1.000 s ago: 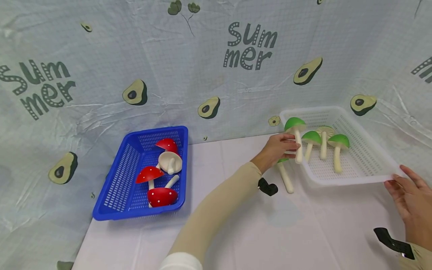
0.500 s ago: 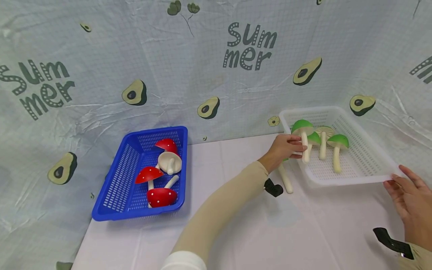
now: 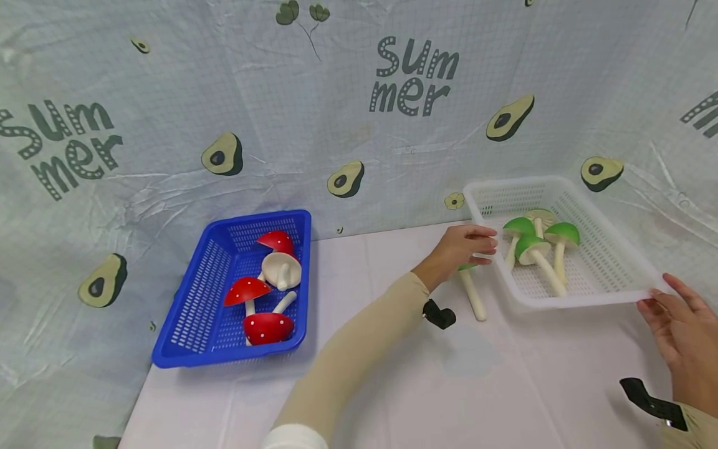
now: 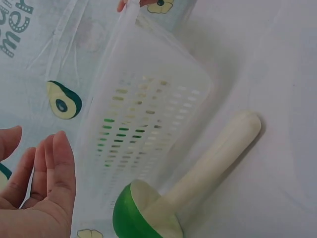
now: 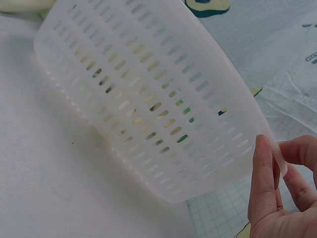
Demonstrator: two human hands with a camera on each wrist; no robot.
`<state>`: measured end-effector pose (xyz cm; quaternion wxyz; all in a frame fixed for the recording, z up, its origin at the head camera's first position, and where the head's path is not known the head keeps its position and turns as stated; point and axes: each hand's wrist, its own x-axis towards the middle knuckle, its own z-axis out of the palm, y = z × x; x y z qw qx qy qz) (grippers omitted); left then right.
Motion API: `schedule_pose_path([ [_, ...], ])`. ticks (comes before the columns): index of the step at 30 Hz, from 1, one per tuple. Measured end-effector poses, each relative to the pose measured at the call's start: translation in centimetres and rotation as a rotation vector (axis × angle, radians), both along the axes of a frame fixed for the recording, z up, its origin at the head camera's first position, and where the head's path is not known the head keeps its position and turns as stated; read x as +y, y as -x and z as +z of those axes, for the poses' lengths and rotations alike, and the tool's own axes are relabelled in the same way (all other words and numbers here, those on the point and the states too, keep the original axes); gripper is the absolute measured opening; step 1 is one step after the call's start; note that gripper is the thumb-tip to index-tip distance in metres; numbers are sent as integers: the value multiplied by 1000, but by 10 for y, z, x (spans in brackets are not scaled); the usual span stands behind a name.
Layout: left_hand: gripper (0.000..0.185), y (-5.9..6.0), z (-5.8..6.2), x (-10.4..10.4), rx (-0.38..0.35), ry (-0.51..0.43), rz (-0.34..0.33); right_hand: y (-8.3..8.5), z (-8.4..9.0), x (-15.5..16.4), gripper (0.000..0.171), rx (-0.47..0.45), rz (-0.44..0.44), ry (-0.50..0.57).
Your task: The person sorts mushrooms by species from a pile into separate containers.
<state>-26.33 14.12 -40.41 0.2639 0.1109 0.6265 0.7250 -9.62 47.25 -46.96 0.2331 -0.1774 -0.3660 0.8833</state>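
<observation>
My left hand (image 3: 461, 251) holds nothing and hovers beside the left rim of the white plastic basket (image 3: 617, 268). In the left wrist view its fingers (image 4: 62, 163) are extended, with the thumb apart from them. Several green-capped toy mushrooms lie in the basket, and one of them, a front mushroom (image 3: 546, 265), has its stem slanting to the lower right. Beneath my left hand, another green mushroom (image 4: 213, 163) lies outside on the table against the basket. At the basket's near right corner, my right hand (image 3: 681, 324) pinches the rim between thumb and fingers.
A blue plastic basket (image 3: 196, 340) stands on the left of the table, with several red, white-spotted toy mushrooms (image 3: 269, 327) in it. The white tablecloth (image 3: 426, 393) meets a pale curtain (image 3: 280, 125) printed with avocados along the back and sides.
My left hand has moved right with a green mushroom, let it go into the white basket, and drawn back left over the rim. The right hand has stayed at the corner.
</observation>
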Motion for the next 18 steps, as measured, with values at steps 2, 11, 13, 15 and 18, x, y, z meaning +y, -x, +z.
schedule_pose_path([
  [2, 24, 3, -4, -9, -3, -23, 3, 0, 0, 0, 43, -4, 1, -2],
  [11, 24, 5, -21, -47, 24, -54, 34, 0, 0, 0, 42, 19, 13, 2],
  [13, 23, 4, -27, -53, 12, -50, 45, 0, 0, 0, 41, 20, 13, 3],
  [15, 22, 2, -33, -58, -5, -43, 60, -1, 0, 0, 41, 22, 16, 1],
  [18, 24, 0, -41, -65, -29, -33, 77, -2, -1, 0, 42, 27, 24, -2],
])
